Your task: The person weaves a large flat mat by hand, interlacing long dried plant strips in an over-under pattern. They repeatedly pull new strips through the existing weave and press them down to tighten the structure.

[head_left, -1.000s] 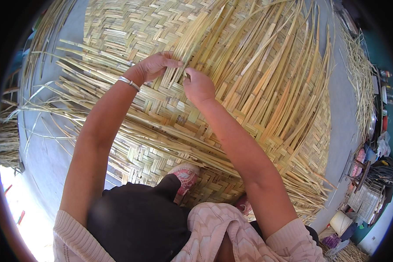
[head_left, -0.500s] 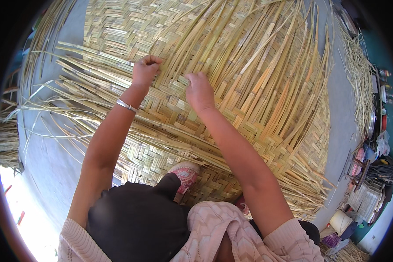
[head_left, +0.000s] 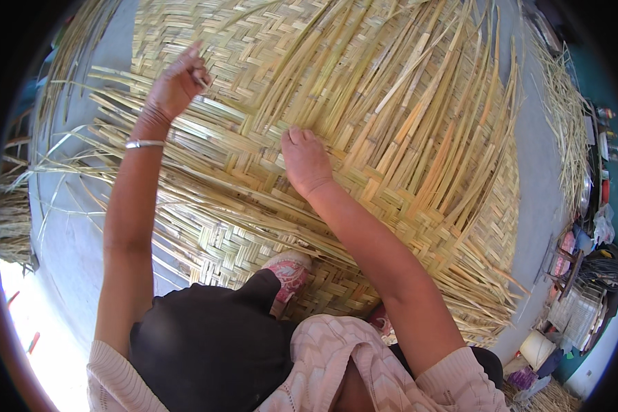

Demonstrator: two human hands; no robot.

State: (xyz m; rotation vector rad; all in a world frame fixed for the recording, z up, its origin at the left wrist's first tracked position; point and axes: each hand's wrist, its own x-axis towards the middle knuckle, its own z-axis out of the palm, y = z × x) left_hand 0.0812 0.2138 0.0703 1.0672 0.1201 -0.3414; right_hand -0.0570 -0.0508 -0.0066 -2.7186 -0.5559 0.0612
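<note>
A large woven mat (head_left: 213, 27) of flat, split cane strips lies under both my hands. Loose cane strips (head_left: 391, 130) fan out over its far right part, and another bundle of strips (head_left: 151, 130) crosses toward the left. My left hand (head_left: 177, 81), with a silvery bangle at the wrist, is raised over the left bundle; its fingers are curled together, and what they hold is too small to make out. Low at the weave's edge, near the base of the fanned strips, my right hand (head_left: 305, 159) has its fingers bent closed. Its fingertips' hold is hidden.
My shoe (head_left: 292, 275), pink and white, rests on the mat close to my dark-clothed knee (head_left: 213, 343). Grey floor (head_left: 69, 233) borders the mat. Along the right stand a heap of straw-like strips (head_left: 563, 123), a white bucket (head_left: 537, 349) and a wire rack (head_left: 575, 312).
My left hand has swung left and farther away from the middle of the mat. My right hand has shifted slightly left and nearer, staying low at the weave.
</note>
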